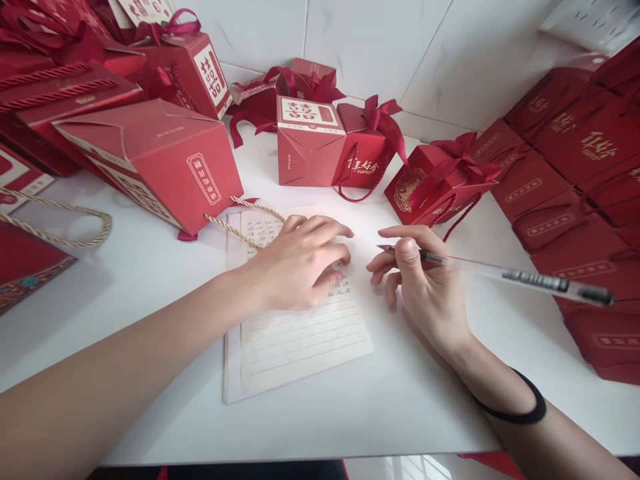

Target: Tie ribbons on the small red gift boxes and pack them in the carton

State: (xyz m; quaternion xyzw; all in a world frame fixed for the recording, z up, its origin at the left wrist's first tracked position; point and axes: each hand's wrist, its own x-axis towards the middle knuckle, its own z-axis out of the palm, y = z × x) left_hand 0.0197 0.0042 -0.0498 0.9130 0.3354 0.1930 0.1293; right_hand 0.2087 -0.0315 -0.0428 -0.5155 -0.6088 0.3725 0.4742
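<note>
While the left hand (305,260) lies across the written upper part of the lined notebook (305,350), the right hand (433,287) is just beside that notebook's right edge with a pen (530,279). The right grip pinches the pen between thumb and fingers near its point; the left grip is empty, its fingers loosely curled and a little apart, and I cannot tell whether every fingertip meets the notebook. The pen's long axis runs nearly crosswise, tip aimed left toward the left hand, barrel reaching out to the right. The notebook's long side runs front to back on the worktop (175,373), so it lies to the left of the right grip, and the left hand is the nearer one. A gold cord handle (233,230) from a large red box (175,157) crosses the notebook's upper left.
</note>
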